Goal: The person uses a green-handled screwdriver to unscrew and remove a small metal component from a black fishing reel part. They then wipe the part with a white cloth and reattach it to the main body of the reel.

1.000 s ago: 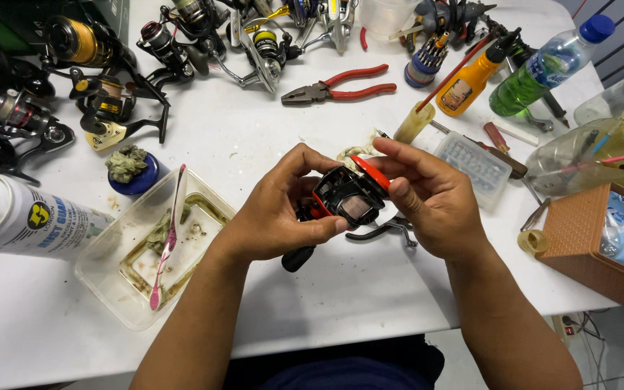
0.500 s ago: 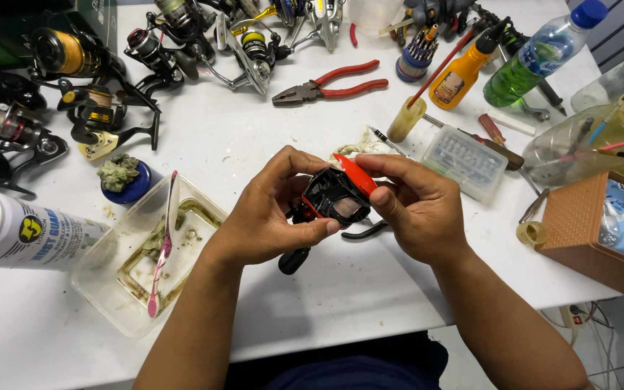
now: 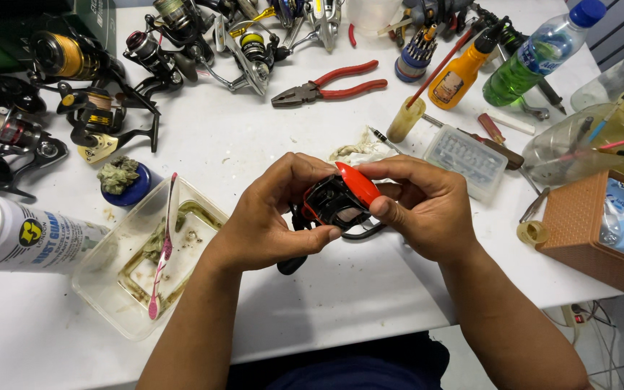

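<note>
White worktop, crowded all round, and right in the middle of it both hands are up off the surface with a small black fishing reel held between them. Compared with a moment ago the reel has barely travelled, staying just above the near edge, but the red side cover now stands tipped up and turned more toward the camera, so the dark open side of the reel body shows beneath it. The left hand is closed around the reel from the left, thumb pressed along the lower front, fingers curled over the top. The right hand grips from the other side, thumb and forefinger pinching the red cover at its edge. A black handle hangs down below the left hand. My read is that the cover is being worked at the body; whether it is seated or loose I cannot tell. Lying around them are a greasy clear plastic tray with a pink toothbrush across it, a white spray can at the left, red-handled pliers further back, an orange bottle and a row of other reels along the far side.
</note>
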